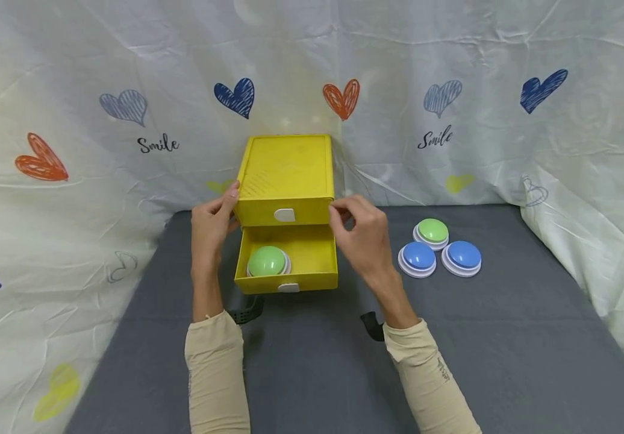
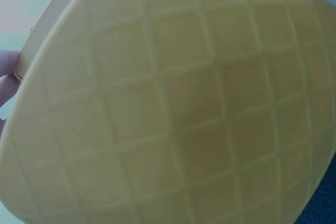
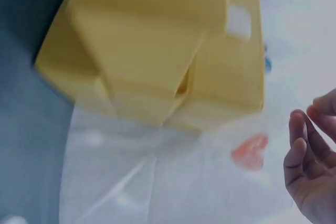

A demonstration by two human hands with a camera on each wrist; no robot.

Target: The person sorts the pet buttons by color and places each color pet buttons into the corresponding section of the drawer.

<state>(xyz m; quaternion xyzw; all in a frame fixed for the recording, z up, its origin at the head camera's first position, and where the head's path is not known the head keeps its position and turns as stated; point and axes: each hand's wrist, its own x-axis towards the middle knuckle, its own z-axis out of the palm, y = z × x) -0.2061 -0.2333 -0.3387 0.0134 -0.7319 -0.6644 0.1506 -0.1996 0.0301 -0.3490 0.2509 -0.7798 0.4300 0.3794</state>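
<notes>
In the head view a yellow two-drawer box stands at the back of the table, its lower drawer pulled out. Inside that drawer, on the left, sits a push button with a green dome and white base. My left hand touches the box's upper left front corner with extended fingertips. At the opposite front corner is my right hand, fingers loosely bent. Seen from the right wrist, its fingers hold nothing and stand apart from the box. The box's lattice-patterned yellow side fills the left wrist view.
Right of the box, a green push button and two blue ones, the nearer left and right, sit on the dark grey table. A white heart-printed curtain hangs close behind and along both sides.
</notes>
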